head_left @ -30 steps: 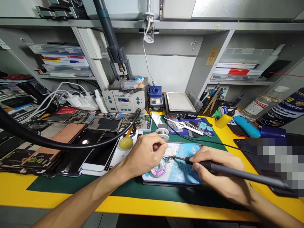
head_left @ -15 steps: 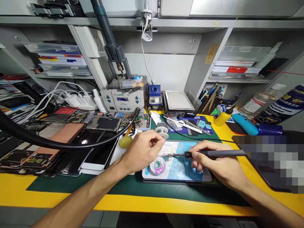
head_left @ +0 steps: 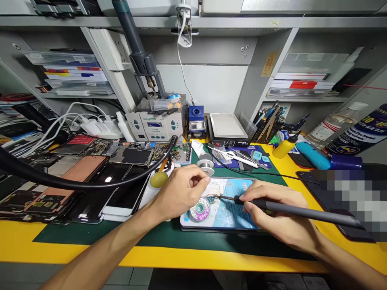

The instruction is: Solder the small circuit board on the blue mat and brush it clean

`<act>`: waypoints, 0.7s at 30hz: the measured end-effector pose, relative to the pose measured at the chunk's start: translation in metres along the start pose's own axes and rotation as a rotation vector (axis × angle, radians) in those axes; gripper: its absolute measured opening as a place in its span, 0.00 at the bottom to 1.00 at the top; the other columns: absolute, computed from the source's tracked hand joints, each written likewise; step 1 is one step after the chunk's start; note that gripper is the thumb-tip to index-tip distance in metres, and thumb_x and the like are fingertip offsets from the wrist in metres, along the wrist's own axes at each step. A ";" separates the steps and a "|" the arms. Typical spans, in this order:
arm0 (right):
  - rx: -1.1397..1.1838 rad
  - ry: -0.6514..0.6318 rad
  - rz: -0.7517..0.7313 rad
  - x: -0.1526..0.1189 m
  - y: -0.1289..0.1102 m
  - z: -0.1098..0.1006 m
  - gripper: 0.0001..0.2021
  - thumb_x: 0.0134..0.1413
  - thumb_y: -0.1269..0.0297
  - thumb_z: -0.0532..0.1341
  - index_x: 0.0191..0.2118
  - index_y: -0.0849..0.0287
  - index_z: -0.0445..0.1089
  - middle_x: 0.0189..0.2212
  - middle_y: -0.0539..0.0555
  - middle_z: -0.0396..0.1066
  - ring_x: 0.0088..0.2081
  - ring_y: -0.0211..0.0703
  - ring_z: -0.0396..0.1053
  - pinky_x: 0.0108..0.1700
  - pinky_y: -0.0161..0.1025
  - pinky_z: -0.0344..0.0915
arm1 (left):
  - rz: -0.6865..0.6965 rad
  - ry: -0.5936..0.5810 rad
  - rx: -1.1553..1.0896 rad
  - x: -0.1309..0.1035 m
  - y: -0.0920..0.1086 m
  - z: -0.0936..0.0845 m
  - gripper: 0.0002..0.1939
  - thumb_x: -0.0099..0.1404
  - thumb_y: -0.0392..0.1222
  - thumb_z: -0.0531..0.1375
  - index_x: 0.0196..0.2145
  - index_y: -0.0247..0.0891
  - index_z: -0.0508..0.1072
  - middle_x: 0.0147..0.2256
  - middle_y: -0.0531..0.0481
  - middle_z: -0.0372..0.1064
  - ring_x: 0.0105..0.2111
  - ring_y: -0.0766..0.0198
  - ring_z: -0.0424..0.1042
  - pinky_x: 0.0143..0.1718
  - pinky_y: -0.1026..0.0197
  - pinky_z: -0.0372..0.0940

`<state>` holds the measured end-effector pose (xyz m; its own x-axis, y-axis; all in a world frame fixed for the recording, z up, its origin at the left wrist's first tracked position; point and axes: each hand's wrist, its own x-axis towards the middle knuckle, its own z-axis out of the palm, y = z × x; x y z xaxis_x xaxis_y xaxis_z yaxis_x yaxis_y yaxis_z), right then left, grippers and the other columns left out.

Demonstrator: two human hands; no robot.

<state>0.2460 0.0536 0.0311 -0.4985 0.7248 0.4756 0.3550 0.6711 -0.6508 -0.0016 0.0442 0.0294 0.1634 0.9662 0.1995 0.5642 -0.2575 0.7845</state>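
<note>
Your left forearm [head_left: 117, 241] slants in from the near left, its hand [head_left: 184, 191] palm-down with fingers curled and thumb meeting index finger. Your right forearm [head_left: 344, 257] rises from the near right; its hand [head_left: 279, 209] is closed in a pen-like grip, thumb and index finger extended leftward.

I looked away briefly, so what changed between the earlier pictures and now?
The right hand swung the iron's back end: slanting down in view, then about level, now slanting down again. I see nothing newly gripped or released. The left hand, reel and blue board stayed about the same.
</note>
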 end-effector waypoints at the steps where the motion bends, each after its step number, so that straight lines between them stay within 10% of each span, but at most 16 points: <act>1: 0.010 -0.003 -0.025 -0.001 0.001 0.001 0.09 0.51 0.77 0.63 0.33 0.54 0.75 0.27 0.48 0.76 0.29 0.37 0.74 0.36 0.33 0.70 | 0.004 0.002 0.003 0.000 0.000 0.000 0.09 0.67 0.39 0.59 0.30 0.38 0.76 0.30 0.53 0.71 0.28 0.69 0.67 0.29 0.66 0.60; 21: 0.020 -0.043 -0.181 -0.006 0.000 0.001 0.15 0.47 0.81 0.64 0.38 0.53 0.72 0.28 0.51 0.76 0.28 0.43 0.75 0.32 0.39 0.71 | 0.023 0.019 0.001 -0.001 0.002 0.001 0.09 0.65 0.37 0.59 0.28 0.36 0.76 0.27 0.53 0.69 0.26 0.69 0.63 0.28 0.64 0.57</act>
<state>0.2486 0.0488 0.0276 -0.5862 0.5851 0.5604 0.2412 0.7864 -0.5687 0.0005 0.0423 0.0303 0.1608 0.9601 0.2289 0.5610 -0.2797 0.7791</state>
